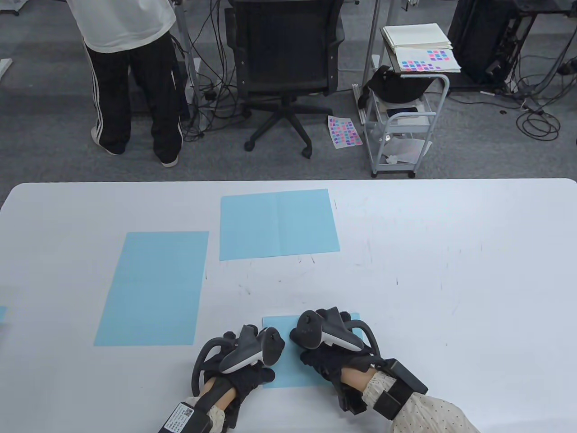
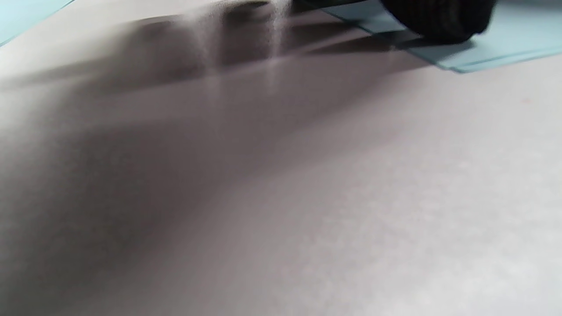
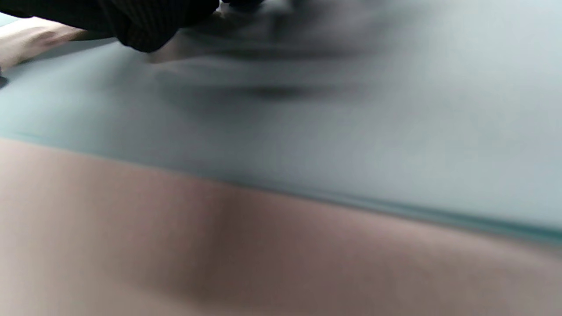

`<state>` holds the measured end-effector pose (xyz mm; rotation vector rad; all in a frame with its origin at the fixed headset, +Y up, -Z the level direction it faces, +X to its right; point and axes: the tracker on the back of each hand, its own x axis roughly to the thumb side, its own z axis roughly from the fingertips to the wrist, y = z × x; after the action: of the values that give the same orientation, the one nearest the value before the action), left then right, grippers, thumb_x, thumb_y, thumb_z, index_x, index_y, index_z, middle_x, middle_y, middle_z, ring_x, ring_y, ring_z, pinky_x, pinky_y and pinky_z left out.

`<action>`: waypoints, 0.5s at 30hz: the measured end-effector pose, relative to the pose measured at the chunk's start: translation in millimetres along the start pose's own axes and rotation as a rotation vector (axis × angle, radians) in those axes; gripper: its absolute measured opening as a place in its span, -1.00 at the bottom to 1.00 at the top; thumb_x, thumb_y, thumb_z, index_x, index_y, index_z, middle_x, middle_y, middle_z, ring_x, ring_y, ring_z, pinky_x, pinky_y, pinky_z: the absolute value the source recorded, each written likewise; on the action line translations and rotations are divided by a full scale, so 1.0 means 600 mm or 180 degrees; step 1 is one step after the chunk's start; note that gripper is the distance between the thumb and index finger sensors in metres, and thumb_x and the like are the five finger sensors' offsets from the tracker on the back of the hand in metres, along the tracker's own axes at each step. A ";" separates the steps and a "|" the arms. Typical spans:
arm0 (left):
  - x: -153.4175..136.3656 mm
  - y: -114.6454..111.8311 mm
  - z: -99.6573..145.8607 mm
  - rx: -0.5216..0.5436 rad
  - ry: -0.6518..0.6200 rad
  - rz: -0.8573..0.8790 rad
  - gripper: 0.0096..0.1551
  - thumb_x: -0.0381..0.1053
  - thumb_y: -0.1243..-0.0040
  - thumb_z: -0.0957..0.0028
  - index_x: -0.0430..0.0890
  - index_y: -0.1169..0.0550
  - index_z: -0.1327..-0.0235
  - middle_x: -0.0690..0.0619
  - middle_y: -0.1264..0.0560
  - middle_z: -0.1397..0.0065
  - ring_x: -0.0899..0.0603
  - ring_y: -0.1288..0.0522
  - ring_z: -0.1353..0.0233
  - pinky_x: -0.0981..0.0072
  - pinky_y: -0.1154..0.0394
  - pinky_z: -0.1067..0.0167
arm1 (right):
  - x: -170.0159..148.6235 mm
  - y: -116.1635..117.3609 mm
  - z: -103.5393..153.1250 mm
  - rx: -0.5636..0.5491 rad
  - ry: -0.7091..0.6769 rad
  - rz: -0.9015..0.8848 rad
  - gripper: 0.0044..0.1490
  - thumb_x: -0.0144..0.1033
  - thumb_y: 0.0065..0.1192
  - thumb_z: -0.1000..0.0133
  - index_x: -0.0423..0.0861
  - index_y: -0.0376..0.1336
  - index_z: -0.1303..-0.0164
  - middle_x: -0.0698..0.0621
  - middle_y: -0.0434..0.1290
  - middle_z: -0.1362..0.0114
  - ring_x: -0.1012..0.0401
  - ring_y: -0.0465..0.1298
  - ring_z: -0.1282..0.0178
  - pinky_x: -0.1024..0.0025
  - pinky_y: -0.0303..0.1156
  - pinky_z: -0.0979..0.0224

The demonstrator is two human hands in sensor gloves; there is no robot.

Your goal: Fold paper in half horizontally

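Note:
A light blue folded paper [image 1: 288, 361] lies on the white table [image 1: 451, 270] near its front edge. My left hand [image 1: 245, 361] rests at the paper's left edge, and my right hand [image 1: 329, 347] lies on top of its right part. Both hands press down flat on it. In the left wrist view a gloved fingertip [image 2: 439, 22] presses on a corner of the paper [image 2: 505, 39], where two layers show. In the right wrist view my gloved fingers [image 3: 131, 22] rest on the paper [image 3: 351, 131], whose doubled edge runs across the frame.
Two other light blue sheets lie on the table: a long one [image 1: 153, 288] at the left and a creased one [image 1: 278, 224] at the back middle. A sliver of blue paper [image 1: 2, 312] shows at the left edge. Beyond the table stand an office chair [image 1: 284, 67], a cart [image 1: 401, 122] and a person [image 1: 130, 76].

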<state>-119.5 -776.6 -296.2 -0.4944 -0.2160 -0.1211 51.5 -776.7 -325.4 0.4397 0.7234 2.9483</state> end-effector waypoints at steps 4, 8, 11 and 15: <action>0.000 0.000 0.001 -0.0002 0.0008 0.0002 -0.11 0.30 -0.15 0.23 0.55 -0.06 -0.39 0.49 0.04 -0.67 0.05 0.04 -0.76 -0.12 -0.04 -0.70 | 0.000 0.000 -0.001 0.0015 0.0013 0.0017 -0.18 -0.05 0.12 -0.09 0.32 -0.10 -0.56 0.29 -0.20 -0.76 0.06 -0.35 -0.73 -0.28 -0.44 -0.59; 0.001 0.000 0.001 -0.0005 0.0039 -0.0044 -0.13 0.31 -0.14 0.24 0.57 -0.07 -0.37 0.50 0.03 -0.66 0.06 0.01 -0.76 -0.11 -0.05 -0.70 | -0.001 -0.004 0.001 0.0042 0.0056 0.0102 -0.15 -0.04 0.15 -0.08 0.33 -0.12 -0.55 0.32 -0.20 -0.75 0.05 -0.37 -0.73 -0.27 -0.45 -0.59; -0.001 0.000 0.001 -0.0028 0.0053 -0.0023 -0.14 0.32 -0.14 0.25 0.59 -0.08 -0.35 0.52 0.03 -0.65 0.06 0.01 -0.75 -0.10 -0.05 -0.70 | -0.006 -0.006 0.002 0.0034 0.0108 0.0115 -0.15 -0.05 0.16 -0.08 0.33 -0.11 -0.55 0.32 -0.18 -0.75 0.06 -0.36 -0.73 -0.27 -0.46 -0.59; -0.002 0.001 0.001 -0.0038 0.0058 -0.0022 -0.15 0.32 -0.14 0.25 0.60 -0.08 -0.34 0.53 0.04 -0.64 0.08 0.02 -0.75 -0.10 -0.05 -0.70 | -0.015 -0.007 0.004 0.0027 0.0165 0.0101 -0.15 -0.04 0.16 -0.08 0.33 -0.11 -0.55 0.32 -0.18 -0.74 0.05 -0.36 -0.73 -0.27 -0.46 -0.59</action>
<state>-120.5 -776.0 -296.1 -0.5044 -0.1992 -0.1336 60.7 -773.2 -327.6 0.3801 0.7417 2.9976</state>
